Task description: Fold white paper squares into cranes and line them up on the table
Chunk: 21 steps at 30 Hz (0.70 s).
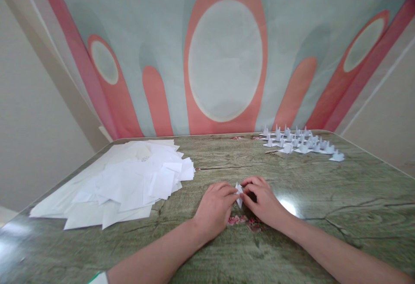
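- Fingers (pixel 231 191) of the left hand (pixel 214 209) are drawn together, pinching the left side of a small folded paper (pixel 239 196).
- The right hand (pixel 261 198) meets its right side, thumb and forefinger appearing to nip the edge; the exact contact is partly hidden.
- The folded paper sits between both hands, near the middle of the table (pixel 214 156), its points aimed far and near.
- It should be very light; layered folds probably make its middle stiffer, while the thin points would bend or crease easily.
- Best hold, I judge: a gentle fingertip pinch on the layered sides, sparing the tips.
- Left: a heap of loose white sheets (pixel 129 184), likely floppy and slippery against one another.
- Far right: rows of folded paper figures (pixel 303 147), probably easily crushed or tipped.
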{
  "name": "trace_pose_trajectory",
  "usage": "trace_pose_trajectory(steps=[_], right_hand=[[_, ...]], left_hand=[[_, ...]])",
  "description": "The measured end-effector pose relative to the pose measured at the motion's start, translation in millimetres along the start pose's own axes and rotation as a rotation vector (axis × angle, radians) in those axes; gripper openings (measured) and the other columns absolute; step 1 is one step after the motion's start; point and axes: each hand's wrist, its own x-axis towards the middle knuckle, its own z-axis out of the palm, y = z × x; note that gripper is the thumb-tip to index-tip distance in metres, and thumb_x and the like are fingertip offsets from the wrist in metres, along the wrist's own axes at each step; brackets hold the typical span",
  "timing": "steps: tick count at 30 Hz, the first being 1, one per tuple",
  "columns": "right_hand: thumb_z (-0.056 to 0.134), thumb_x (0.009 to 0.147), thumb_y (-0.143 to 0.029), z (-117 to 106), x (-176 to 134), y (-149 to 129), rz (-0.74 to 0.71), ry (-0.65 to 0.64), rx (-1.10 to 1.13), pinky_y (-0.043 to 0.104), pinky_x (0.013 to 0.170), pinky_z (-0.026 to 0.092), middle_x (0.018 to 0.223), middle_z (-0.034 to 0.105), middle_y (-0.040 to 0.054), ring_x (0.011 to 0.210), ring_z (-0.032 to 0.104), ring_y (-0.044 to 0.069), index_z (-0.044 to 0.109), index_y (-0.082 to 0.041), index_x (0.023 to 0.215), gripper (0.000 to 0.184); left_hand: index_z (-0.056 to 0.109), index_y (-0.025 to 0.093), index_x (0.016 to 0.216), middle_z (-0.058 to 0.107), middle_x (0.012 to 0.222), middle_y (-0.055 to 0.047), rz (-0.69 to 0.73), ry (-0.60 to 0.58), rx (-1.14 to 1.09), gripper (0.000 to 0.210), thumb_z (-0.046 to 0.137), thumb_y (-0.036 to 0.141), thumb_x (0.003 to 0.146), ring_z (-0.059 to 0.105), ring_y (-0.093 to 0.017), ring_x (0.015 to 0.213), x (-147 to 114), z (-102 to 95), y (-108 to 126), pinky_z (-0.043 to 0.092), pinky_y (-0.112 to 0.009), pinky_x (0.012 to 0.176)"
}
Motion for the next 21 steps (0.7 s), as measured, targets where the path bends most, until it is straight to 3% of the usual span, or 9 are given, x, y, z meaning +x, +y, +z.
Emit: trace_pose_trajectory(steps=[13,21], right_hand=[[0.059,0.076,-0.031,-2,1,5,0.017,0.011,-0.099,0.038,0.077,0.038,0.091,0.054,0.0052,0.087,0.048,0.021,0.056,-0.020,0.071,0.012],[0.061,0.075,-0.031,-2,3,10,0.004,0.010,-0.090,0.038,0.077,0.038,0.088,0.055,0.0041,0.086,0.050,0.020,0.056,-0.020,0.072,0.012]], left_hand=[[0.053,0.018,0.116,0.057,0.116,-0.008,0.122,-0.153,0.230,0.033,0.046,0.015,0.084,0.046,-0.023,0.109,1,-6.6,4,0.031,-0.040,0.098],[0.053,0.021,0.115,0.052,0.123,-0.009,0.204,-0.231,0.208,0.037,0.052,0.019,0.078,0.040,-0.025,0.118,-3,-17.8,3,0.026,-0.042,0.102]])
